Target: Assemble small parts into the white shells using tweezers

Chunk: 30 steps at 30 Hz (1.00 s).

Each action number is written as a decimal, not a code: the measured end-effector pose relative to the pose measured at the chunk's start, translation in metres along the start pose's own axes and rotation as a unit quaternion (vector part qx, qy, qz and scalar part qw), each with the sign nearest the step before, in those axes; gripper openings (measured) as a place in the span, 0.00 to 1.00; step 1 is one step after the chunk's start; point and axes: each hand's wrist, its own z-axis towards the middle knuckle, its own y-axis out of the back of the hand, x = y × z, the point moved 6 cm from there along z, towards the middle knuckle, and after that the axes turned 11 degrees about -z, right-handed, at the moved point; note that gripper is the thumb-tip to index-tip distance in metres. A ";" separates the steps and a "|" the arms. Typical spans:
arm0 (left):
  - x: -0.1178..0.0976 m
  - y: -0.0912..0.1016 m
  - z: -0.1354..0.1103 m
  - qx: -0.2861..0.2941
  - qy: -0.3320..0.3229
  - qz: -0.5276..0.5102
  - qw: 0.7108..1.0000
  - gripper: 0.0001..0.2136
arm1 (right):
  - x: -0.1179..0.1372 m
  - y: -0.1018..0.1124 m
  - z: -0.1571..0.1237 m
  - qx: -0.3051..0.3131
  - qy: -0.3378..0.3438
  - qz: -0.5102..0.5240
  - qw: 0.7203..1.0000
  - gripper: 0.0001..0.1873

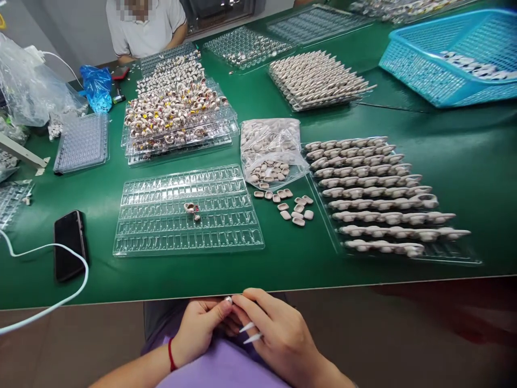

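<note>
Just below the table's front edge, my left hand point(197, 328) pinches a small shiny rounded piece point(228, 300) between thumb and fingers. My right hand point(283, 328) meets it there, its fingertips beside the piece. A pair of white-tipped tweezers point(253, 338) sticks out from under the right hand's fingers, tips pointing left and apart. The rest of the tweezers is hidden by the hand. On the table ahead lies a clear plastic tray point(161, 240) with rows of narrow slots, and a few tiny assembled parts point(192, 208) rest on it.
Loose beige shells point(298, 221) lie before an open plastic bag point(270, 134) of them. To the right, a tray holds rows of beige pieces point(383, 217). A phone point(69, 245) and white cable point(76, 293) are at left. Behind are filled trays point(169, 108), a blue basket point(428, 81) and a seated person point(147, 29).
</note>
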 end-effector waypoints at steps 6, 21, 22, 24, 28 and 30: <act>0.001 -0.001 0.002 -0.018 -0.004 -0.022 1.000 0.24 | 0.000 -0.002 0.000 -0.005 0.000 0.040 0.999 0.11; 0.003 -0.009 0.001 -0.041 -0.019 -0.090 0.995 0.21 | -0.001 -0.012 0.002 0.038 -0.037 0.044 0.998 0.16; 0.002 -0.008 0.001 -0.035 -0.009 -0.083 0.996 0.22 | -0.001 -0.012 0.002 0.044 -0.030 0.052 0.997 0.16; 0.001 -0.007 -0.001 -0.022 0.014 -0.065 0.998 0.23 | -0.002 -0.012 0.003 0.056 -0.009 0.066 0.996 0.17; -0.001 -0.004 -0.003 -0.014 0.037 -0.039 0.998 0.25 | -0.005 -0.012 0.006 0.081 0.003 0.100 0.992 0.17; -0.002 -0.004 -0.004 -0.023 0.034 -0.036 0.999 0.25 | -0.006 -0.012 0.006 0.089 -0.007 0.117 0.989 0.17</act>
